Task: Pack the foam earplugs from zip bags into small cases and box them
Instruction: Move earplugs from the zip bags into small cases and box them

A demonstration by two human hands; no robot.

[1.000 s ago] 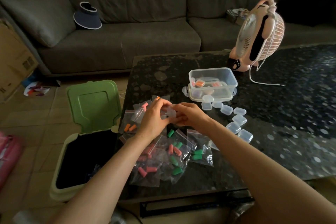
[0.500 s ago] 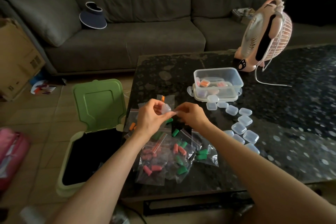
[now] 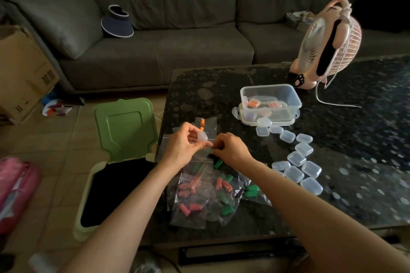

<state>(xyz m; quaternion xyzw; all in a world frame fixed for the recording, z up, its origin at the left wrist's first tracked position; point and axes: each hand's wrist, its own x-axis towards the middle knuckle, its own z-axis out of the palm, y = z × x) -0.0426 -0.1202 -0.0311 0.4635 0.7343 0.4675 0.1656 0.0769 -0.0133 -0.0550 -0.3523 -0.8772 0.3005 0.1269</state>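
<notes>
My left hand (image 3: 185, 145) holds a small clear case (image 3: 202, 136) between thumb and fingers above the table's left part. My right hand (image 3: 230, 148) is just right of it, fingers curled and pinching at a zip bag with green earplugs (image 3: 218, 163). Below them lies a pile of zip bags (image 3: 199, 197) holding pink, red and green earplugs. A bag with orange earplugs (image 3: 202, 123) lies behind my left hand. Several empty small cases (image 3: 297, 158) trail across the table. The clear plastic box (image 3: 270, 104) holds a few filled cases.
A green-lidded bin (image 3: 115, 162) stands open on the floor left of the dark table (image 3: 355, 139). A pink fan (image 3: 328, 44) stands at the table's far side with its cord trailing. A grey sofa (image 3: 177, 29) and a cardboard box (image 3: 20, 68) lie beyond.
The left hand now shows the small clear case raised between its fingers. The right hand has dropped slightly toward the green earplug bag. The view has shifted left.
</notes>
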